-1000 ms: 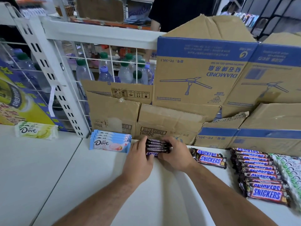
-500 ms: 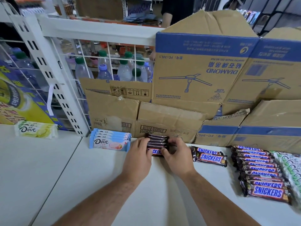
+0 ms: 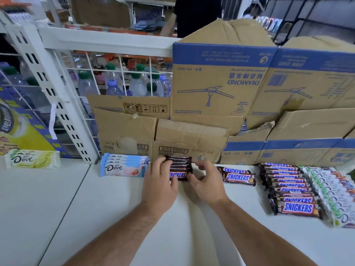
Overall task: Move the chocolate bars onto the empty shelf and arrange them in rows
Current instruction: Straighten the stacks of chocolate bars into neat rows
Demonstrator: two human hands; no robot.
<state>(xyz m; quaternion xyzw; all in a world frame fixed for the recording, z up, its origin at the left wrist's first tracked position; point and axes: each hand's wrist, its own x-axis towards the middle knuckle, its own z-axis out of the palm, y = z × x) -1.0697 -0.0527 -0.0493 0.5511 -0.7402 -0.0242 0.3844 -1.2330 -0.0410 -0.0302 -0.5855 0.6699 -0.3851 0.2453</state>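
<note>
A short row of Snickers bars lies on the white shelf, against the cardboard at the back. My left hand presses its fingers onto the row's left end. My right hand is at the right end with its fingers spread; only the thumb is near the front bar. Two more Snickers bars lie just to the right. Further right is a long Snickers row. A row of blue Dove bars sits left of my hands.
Cardboard boxes line the back of the shelf. A white slotted upright and a wire grid with water bottles stand at the back left. A yellow Dove bar lies far left, green-white Dove bars far right.
Both hands squeezed the short Snickers row together before. Now my right hand has loosened and spread its fingers, drawing slightly right. The left hand stays on the row.
</note>
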